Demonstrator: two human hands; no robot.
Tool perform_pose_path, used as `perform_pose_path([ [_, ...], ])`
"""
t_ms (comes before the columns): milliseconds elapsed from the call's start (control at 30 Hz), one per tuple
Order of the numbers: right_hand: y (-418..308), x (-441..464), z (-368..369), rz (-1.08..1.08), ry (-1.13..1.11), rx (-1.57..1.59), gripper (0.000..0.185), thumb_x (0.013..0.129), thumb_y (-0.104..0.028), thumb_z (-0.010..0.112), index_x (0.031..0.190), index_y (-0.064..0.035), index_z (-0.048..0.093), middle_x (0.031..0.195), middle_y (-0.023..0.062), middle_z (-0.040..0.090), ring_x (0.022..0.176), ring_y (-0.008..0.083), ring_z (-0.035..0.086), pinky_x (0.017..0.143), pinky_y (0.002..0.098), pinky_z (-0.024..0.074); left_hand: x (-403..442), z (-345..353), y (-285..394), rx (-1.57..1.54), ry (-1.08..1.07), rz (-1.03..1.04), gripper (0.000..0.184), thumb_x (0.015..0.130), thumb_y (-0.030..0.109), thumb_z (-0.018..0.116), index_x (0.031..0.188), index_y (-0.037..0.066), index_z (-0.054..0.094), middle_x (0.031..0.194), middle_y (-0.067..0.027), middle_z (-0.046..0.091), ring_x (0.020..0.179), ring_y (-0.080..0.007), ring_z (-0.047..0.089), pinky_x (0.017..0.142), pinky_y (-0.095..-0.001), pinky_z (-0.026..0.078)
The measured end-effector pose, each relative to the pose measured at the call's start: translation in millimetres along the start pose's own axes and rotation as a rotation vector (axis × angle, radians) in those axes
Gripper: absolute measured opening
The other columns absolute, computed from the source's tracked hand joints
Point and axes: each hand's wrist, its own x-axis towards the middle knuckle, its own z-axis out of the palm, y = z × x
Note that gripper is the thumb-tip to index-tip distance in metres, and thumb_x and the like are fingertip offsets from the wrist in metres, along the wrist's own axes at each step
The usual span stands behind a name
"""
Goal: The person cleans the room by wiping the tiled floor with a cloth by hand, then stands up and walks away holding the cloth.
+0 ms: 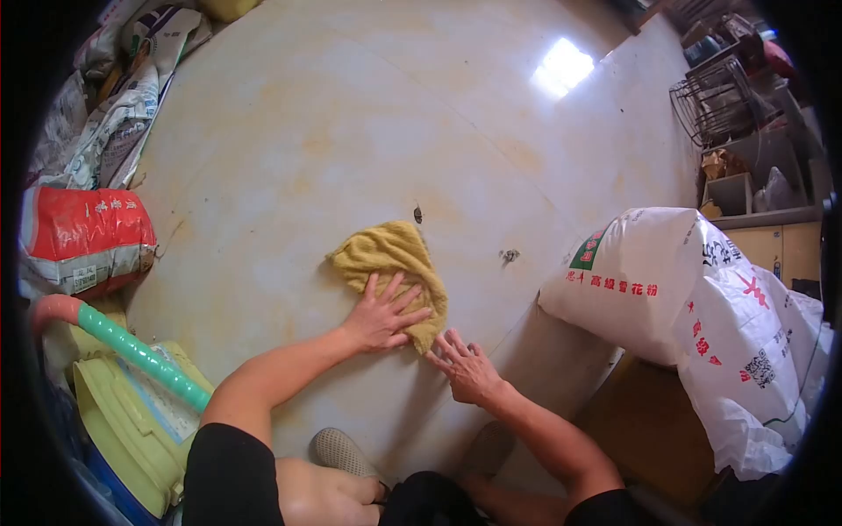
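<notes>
A yellow cloth (386, 250) lies crumpled on the pale tiled floor (289, 149) in the middle of the head view. My left hand (386, 317) rests flat on the cloth's lower part with its fingers spread. Just to the right of the cloth's lower corner is my right hand (465, 368), fingers apart and holding nothing; its fingertips are close to the cloth edge. Small dark debris (417, 214) sits on the floor just above the cloth, and another bit of debris (509, 256) lies farther right.
Large white printed sacks (631, 272) stand at the right, near shelves (763, 167). On the left are a red and white bag (96, 232), plastic sacks (127, 123), a yellow-green container (123, 430) and a green-wrapped handle (140, 351). My shoe (342, 451) is at the bottom.
</notes>
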Motion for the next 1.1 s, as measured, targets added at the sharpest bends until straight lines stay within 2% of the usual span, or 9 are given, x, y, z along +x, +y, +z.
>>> perform_pose_path([
  [67,-15.3,6.2,-0.4,-0.024,0.040,0.017,0.082,0.073,-0.012,0.069,0.148,-0.0200,0.039,0.155,0.0105,0.029,0.142,0.0299,0.026,0.092,0.0493,0.0452,7.9,-10.0,-19.7,-0.028,-0.003,0.038,0.073,0.083,0.055,0.063,0.149,0.039,0.036,0.158,-0.0086,0.029,0.146,-0.0408,0.020,0.108,-0.0746,0.014],
  [133,17.5,-15.3,-8.4,0.036,-0.012,-0.067,0.078,0.075,-0.011,0.067,0.148,-0.0198,0.040,0.154,0.0101,0.029,0.141,0.0301,0.028,0.092,0.0493,0.0449,76.0,10.1,-14.5,-0.051,0.093,-0.154,0.070,0.085,0.051,0.062,0.149,0.039,0.037,0.158,-0.0080,0.029,0.146,-0.0414,0.019,0.109,-0.0734,0.012],
  [367,4.4,-7.9,5.0,0.038,0.086,-0.019,0.077,0.076,-0.010,0.065,0.147,-0.0214,0.039,0.156,0.0086,0.028,0.142,0.0302,0.028,0.096,0.0527,0.0412,34.5,5.3,-31.5,0.052,0.206,-0.659,0.069,0.088,0.041,0.057,0.152,0.026,0.034,0.160,-0.0130,0.022,0.148,-0.0428,0.010,0.113,-0.0698,0.003],
  [567,6.5,-9.6,2.9,0.050,0.032,-0.040,0.075,0.080,-0.016,0.065,0.149,-0.0230,0.037,0.156,0.0069,0.028,0.142,0.0290,0.029,0.097,0.0525,0.0395,-2.2,4.6,47.2,-0.112,-0.098,-0.277,0.067,0.090,0.038,0.054,0.152,0.022,0.034,0.160,-0.0145,0.024,0.148,-0.0434,0.011,0.112,-0.0708,0.007],
  [667,8.8,-2.3,-4.2,0.060,-0.295,0.022,0.083,0.081,-0.009,0.062,0.154,-0.0254,0.026,0.159,0.0098,0.026,0.146,0.0308,0.025,0.109,0.0566,0.0316,54.5,26.1,45.1,-0.269,-0.076,0.111,0.065,0.091,0.037,0.053,0.152,0.021,0.035,0.159,-0.0107,0.028,0.148,-0.0422,0.013,0.111,-0.0704,0.011],
  [767,9.2,-7.3,4.6,0.039,-0.108,-0.055,0.071,0.084,-0.027,0.063,0.150,-0.0229,0.037,0.155,0.0067,0.033,0.142,0.0287,0.028,0.103,0.0529,0.0349,132.5,27.7,55.1,-0.235,0.033,0.191,0.061,0.094,0.036,0.049,0.151,0.020,0.036,0.158,-0.0102,0.030,0.146,-0.0423,0.018,0.112,-0.0690,0.015],
  [800,9.6,-8.8,6.1,0.033,-0.024,-0.068,0.067,0.086,-0.026,0.061,0.149,-0.0219,0.039,0.155,0.0069,0.033,0.144,0.0291,0.026,0.107,0.0540,0.0328,159.0,27.8,65.8,-0.209,0.094,0.071,0.059,0.094,0.036,0.049,0.150,0.021,0.038,0.158,-0.0089,0.030,0.146,-0.0422,0.020,0.111,-0.0696,0.015],
  [900,10.0,-3.0,-3.4,0.029,-0.271,-0.046,0.066,0.086,-0.023,0.060,0.149,-0.0214,0.040,0.156,0.0082,0.029,0.145,0.0309,0.023,0.110,0.0583,0.0283,226.0,27.7,109.7,-0.112,0.158,-0.253,0.056,0.094,0.041,0.050,0.147,0.023,0.043,0.157,-0.0054,0.032,0.145,-0.0415,0.023,0.109,-0.0722,0.018],
  [1100,7.6,-6.4,-1.6,0.052,-0.101,-0.030,0.070,0.085,-0.018,0.062,0.150,-0.0223,0.038,0.157,0.0092,0.027,0.146,0.0350,0.021,0.109,0.0662,0.0257,170.5,29.5,95.4,-0.046,-0.015,0.240,0.056,0.090,0.050,0.054,0.143,0.032,0.047,0.156,-0.0025,0.034,0.147,-0.0392,0.019,0.111,-0.0723,0.014],
])
